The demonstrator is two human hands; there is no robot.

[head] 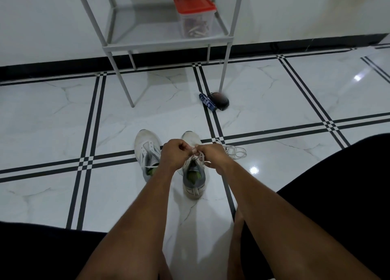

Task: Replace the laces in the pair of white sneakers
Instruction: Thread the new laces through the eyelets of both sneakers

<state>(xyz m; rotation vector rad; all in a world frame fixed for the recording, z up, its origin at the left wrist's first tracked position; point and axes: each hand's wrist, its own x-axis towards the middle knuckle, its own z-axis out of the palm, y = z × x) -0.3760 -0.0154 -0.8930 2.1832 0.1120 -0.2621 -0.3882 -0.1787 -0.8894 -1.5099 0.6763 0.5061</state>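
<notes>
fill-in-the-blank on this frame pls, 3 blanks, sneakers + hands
1. Both hands work the lace of the ____ sneaker.
2. The container on the shelf has a ____ lid.
3. The left hand and right hand each ____ the lace.

Missing: right; red; pinch

A home interior, likely a hallway or room edge: a glossy white marble-look tiled floor (pixel 274 93) with black double grid lines meets a black skirting board (pixel 63 65). On that floor stands a white metal shelf unit (pixel 168 42) holding a red-lidded plastic container (pixel 194 15).
</notes>
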